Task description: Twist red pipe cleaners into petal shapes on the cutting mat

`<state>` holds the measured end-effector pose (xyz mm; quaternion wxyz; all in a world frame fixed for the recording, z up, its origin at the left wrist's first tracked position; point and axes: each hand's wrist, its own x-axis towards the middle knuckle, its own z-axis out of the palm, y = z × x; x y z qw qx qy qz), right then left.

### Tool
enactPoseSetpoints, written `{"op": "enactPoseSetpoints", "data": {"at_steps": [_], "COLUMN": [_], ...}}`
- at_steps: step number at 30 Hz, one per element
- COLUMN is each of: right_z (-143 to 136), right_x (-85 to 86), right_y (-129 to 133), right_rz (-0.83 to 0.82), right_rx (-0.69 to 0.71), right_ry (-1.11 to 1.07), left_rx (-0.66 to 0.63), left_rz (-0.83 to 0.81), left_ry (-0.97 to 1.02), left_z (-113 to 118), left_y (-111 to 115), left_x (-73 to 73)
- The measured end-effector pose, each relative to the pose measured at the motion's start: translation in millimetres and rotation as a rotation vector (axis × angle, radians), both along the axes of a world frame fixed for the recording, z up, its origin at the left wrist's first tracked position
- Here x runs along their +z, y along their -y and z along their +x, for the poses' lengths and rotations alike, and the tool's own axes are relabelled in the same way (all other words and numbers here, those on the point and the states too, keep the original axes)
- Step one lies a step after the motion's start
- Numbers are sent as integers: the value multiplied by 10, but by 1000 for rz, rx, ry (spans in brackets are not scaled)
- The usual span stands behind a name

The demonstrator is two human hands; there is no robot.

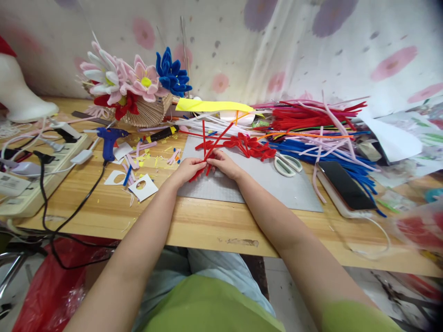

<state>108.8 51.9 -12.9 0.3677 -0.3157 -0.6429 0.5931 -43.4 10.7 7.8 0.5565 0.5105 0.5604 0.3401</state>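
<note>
Red pipe cleaners (222, 137) cross between my two hands above a grey mat (221, 190). My left hand (190, 170) is closed on them, its thumb and fingers pinched. From the other side my right hand (223, 164) pinches the same pipe cleaners, its fingertips touching or nearly touching the left ones. Two straight ends stick up past the fingers, and shorter red ends show below. Just beyond my right hand lies a pile of bent red pipe-cleaner shapes (251, 146). White-handled scissors (288, 165) rest to its right on the mat.
A blue glue gun (111, 138), a power strip (51, 173) and cut white cards (143, 186) are at left. Fuzzy flowers (145, 80) stand behind. Bundled pipe cleaners (311, 115) fill the back right; a phone (346, 184) lies in front of them. A black cable (79, 207) hangs over the table edge.
</note>
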Motion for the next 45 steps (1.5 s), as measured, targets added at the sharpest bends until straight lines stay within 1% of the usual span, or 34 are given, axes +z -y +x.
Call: {"op": "enactPoseSetpoints", "data": {"at_steps": [3, 6, 9, 12, 15, 18, 21, 23, 25, 28, 30, 33, 36, 38, 41, 43, 45], "right_z": [3, -1, -28, -70, -87, -51, 8, 38, 51, 40, 18, -25, -58, -70, -76, -79, -85], "right_x": [10, 1, -27, -51, -68, -89, -106, -104, -90, -60, -44, -36, -38, -44, -64, -82, -94], "right_y": [-10, -28, -46, -62, -94, -148, -189, -188, -165, -110, -77, -53, -50, -50, -46, -42, -35], "right_rz": [12, 10, 8, 15, 14, -9, 4, 14, 9, 5, 16, 62, 122, 149, 108, 63, 63], "right_rx": [-48, -126, -218, -280, -336, -395, -434, -409, -332, -211, -160, -127, -165, -217, -252, -198, -120], "right_ry": [-54, -41, -34, -57, -101, -142, -172, -180, -174, -146, -119, -79, -37, -37, -51, -12, 60], "left_rx": [0, -26, 7, 51, 68, 56, -1, -48, -49, 49, 90, 64, 56, 96, 217, 303, 355], "left_rz": [-16, -22, 2, 27, 29, 18, 32, 52, 83, 139, 147, 104, 71, 79, 122, 150, 156], "left_ry": [-26, -41, -27, 0, 16, 25, 34, 31, 51, 145, 187, 188, 188, 196, 220, 256, 297], "left_z": [-9, -12, -2, 16, 23, 6, -26, -47, -59, -55, -41, -12, 22, 44, 65, 63, 51], "left_y": [-5, -8, -13, -25, -37, -40, -31, -25, -28, -45, -55, -49, -30, -24, -33, -49, -66], "left_x": [-27, -50, -61, -60, -57, -56, -53, -48, -43, -46, -55, -75, -88, -90, -88, -89, -93]}}
